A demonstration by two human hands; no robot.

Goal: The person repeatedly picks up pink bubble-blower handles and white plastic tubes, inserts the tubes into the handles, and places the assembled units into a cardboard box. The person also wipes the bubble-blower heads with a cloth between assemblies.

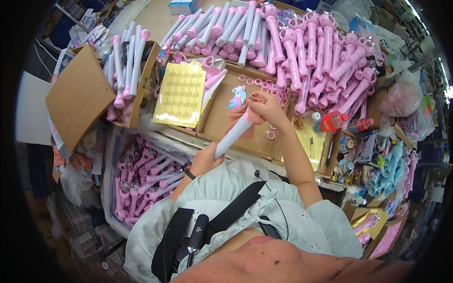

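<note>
My left hand is wrapped round the lower end of a pale white plastic tube, close to my body. The tube tilts up and to the right over the work table. At its upper end my right hand is closed on a peach-coloured cloth, which bunches against the tube; part of the cloth is smeared by motion. Just beyond it, a blue and pink shiny ornament lies on the cardboard tray. Several small pink rings are scattered at the tray's far side.
Pink wands are heaped at the back right, white tubes with pink ends at the back. A yellow label sheet lies left of the tray. A lined bin of wands stands at my left. Red-capped bottles and a pen are at right.
</note>
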